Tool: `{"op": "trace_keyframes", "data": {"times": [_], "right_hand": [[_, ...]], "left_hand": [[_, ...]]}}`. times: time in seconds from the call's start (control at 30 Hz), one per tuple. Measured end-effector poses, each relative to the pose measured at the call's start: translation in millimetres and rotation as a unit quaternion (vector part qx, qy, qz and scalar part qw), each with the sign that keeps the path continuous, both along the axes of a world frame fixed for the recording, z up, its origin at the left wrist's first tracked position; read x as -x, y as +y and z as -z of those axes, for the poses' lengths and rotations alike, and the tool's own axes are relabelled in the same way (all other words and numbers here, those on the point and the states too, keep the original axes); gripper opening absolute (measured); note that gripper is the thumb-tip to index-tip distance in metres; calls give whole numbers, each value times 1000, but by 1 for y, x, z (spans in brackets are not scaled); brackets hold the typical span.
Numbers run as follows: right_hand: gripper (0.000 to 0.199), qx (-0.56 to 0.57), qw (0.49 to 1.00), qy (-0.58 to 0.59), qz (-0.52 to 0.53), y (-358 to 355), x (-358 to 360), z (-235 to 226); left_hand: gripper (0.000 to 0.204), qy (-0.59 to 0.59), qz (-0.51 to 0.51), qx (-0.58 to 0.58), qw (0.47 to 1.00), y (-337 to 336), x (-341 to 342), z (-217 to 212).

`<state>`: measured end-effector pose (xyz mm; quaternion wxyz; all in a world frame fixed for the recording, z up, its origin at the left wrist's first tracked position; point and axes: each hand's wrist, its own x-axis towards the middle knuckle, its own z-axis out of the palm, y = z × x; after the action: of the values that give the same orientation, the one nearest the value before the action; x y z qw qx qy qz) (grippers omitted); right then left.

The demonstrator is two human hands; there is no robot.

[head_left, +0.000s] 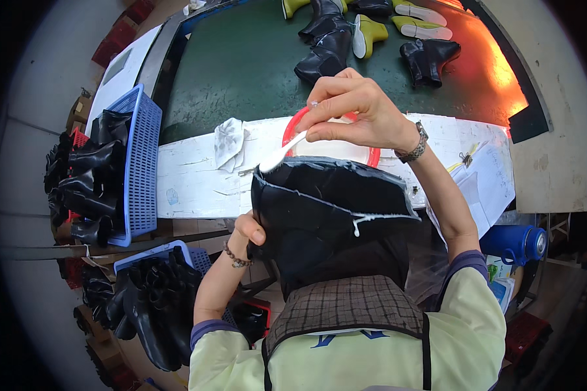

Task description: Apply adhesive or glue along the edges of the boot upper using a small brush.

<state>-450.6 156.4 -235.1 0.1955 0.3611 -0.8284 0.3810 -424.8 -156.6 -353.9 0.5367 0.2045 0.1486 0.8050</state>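
Note:
My right hand [365, 114] pinches the handle of a small white brush [282, 154]. The brush's head touches the upper left corner of a black boot upper [319, 202]. My left hand [246, 233] grips that upper by its left side, thumb on top and the other fingers hidden beneath. A pale edge runs along the upper's top, and a white line crosses it to a white streak at the right. Just beyond it stands a red-rimmed bowl [376, 158] of whitish contents, partly covered by my right hand and the upper.
A crumpled white cloth [229, 142] lies on the white board [189, 176]. Black boots fill two blue baskets [142, 166] at the left. Across the dark green surface [241, 65] are black boots [430, 60] and yellow-green ones [370, 36]. A blue bottle [512, 242] is at the right.

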Motion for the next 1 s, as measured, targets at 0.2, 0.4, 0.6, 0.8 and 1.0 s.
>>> {"op": "trace_keyframes", "data": {"times": [0.2, 0.4, 0.6, 0.8, 1.0], "right_hand": [[55, 140, 977, -142, 79, 24, -12, 7], [93, 72, 983, -103, 137, -20, -29, 3], [62, 207, 938, -232, 153, -15, -5, 27], [55, 249, 842, -175, 446, 80, -6, 124], [84, -17, 760, -221, 611, 97, -57, 183]], "left_hand": [[93, 52, -66, 57, 995, -18, 6, -5], [94, 109, -100, 114, 982, -20, 16, -10], [96, 166, -140, 166, 962, -28, 30, -16], [84, 62, -296, 166, 938, -11, 71, -27], [53, -49, -421, 191, 885, 59, 204, 4]]}}
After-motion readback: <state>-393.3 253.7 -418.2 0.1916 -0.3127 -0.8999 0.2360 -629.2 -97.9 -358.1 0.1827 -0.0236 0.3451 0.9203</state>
